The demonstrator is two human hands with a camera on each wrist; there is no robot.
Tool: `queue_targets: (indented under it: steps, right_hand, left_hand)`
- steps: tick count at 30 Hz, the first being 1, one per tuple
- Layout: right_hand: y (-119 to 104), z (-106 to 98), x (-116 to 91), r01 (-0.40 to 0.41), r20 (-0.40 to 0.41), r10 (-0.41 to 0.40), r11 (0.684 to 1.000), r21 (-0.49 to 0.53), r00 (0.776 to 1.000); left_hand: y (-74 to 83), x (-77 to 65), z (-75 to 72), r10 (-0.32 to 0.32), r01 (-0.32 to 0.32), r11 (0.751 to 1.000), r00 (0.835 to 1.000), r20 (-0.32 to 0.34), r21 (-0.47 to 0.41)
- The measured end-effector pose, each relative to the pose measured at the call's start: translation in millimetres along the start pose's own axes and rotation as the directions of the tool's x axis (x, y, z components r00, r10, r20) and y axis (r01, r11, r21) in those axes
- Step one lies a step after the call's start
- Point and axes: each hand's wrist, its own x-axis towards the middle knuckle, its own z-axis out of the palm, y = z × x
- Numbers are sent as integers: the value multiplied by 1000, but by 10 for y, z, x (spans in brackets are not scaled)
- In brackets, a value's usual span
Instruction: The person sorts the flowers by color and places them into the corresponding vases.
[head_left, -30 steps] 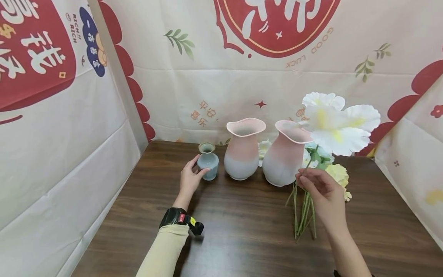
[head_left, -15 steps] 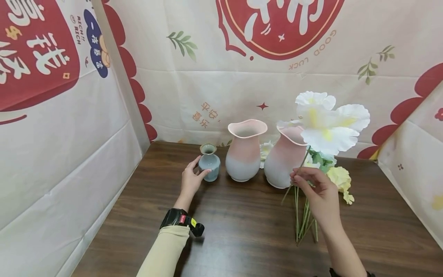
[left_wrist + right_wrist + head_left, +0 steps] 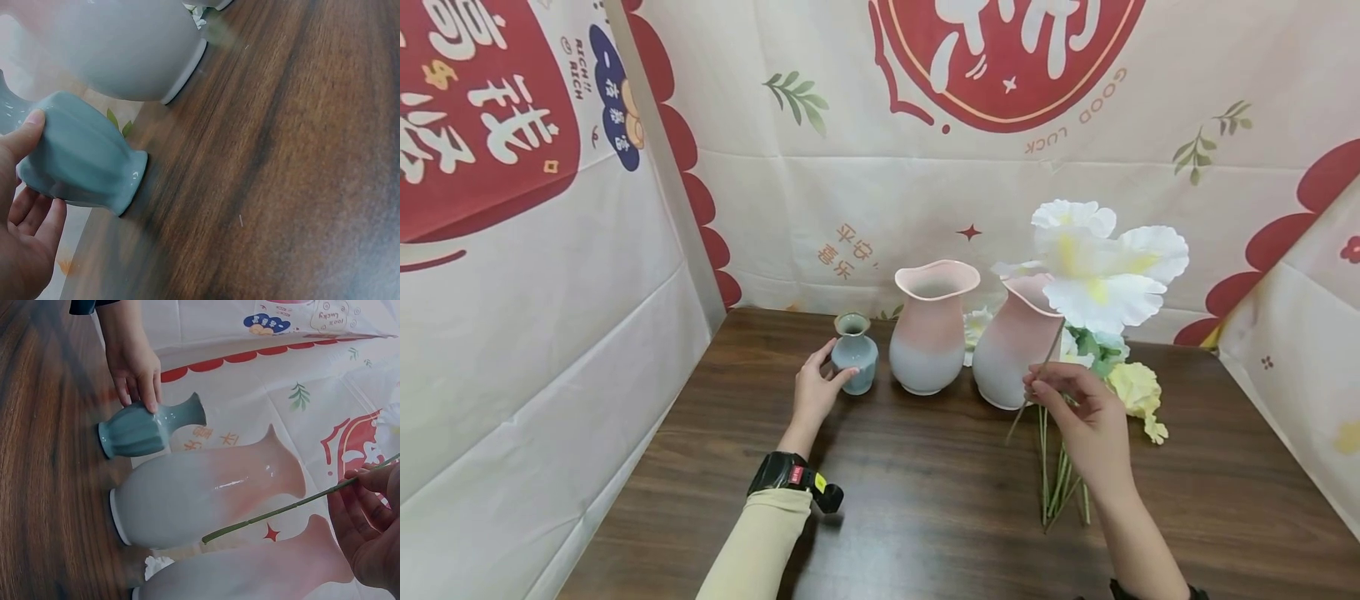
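Note:
My left hand [image 3: 815, 393] grips a small blue-green vase [image 3: 855, 360] standing upright at the left of the table; thumb and fingers lie on either side of its body, as the left wrist view also shows. Between thumb and fingertips, my right hand [image 3: 1086, 421] pinches the green stem [image 3: 281, 509] of a large white artificial flower [image 3: 1101, 271] with yellow centres. This bloom is held up in front of the right-hand pink-and-white vase [image 3: 1011, 358] and overlaps its mouth in the head view. The stem's cut lower end points down and left, above the table.
Another pink-and-white vase [image 3: 927, 333] with a wavy rim stands between the small vase and its twin. Behind my right hand lie several artificial flowers, including a yellow one [image 3: 1135, 390], their stems [image 3: 1060, 483] toward me. Printed cloth [image 3: 850, 192] hangs behind the wooden table [image 3: 910, 508].
My right hand has moved left with the white flower, its stem now clear of the bunch's stems. The left hand keeps its hold on the small vase, which stays in place.

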Motion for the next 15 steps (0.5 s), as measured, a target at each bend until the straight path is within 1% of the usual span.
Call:
queue_targets:
  steps: [2,9,15]
  right_hand:
    - [-5,16,6,-10,0,10,1000,-4,1000]
    - [-6,84,27,-53,0,53,998,-23,999]
    - [7,145,41,-26,21,26,1000,-10,999]
  left_hand:
    - [8,0,-4,-5,5,1000,1000,1,-5]
    - [28,-3,-5,8,-8,1000,1000,6,-6]
    - [9,-3,-10,17,-17,1000,1000,4,-6]
